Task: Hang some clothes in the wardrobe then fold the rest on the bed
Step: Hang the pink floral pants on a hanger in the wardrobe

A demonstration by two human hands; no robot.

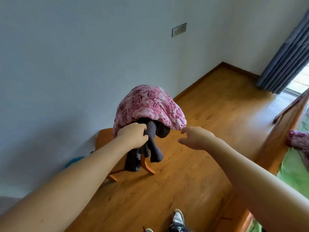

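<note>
Dark garment point(154, 148) on chair point(104, 139) | your left hand point(133, 135) grips it, likely to drag it from under pink quilt point(150, 106) | right hand point(195, 137) spread, empty, beside chair top

A wooden chair point(103, 139) stands on the wooden floor point(200, 156) by the wall. A pink flowered garment point(150, 106) is draped over it, with dark clothes point(155, 148) hanging beneath. At right, a purple patterned cloth point(299, 139) lies on the bed point(274, 134), on its green sheet point(294, 169).

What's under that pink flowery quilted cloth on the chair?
Beneath it, dark grey clothes hang out, gripped by the left hand. The wooden chair shows below. How many garments there are, and the chair's back, are covered.
</note>
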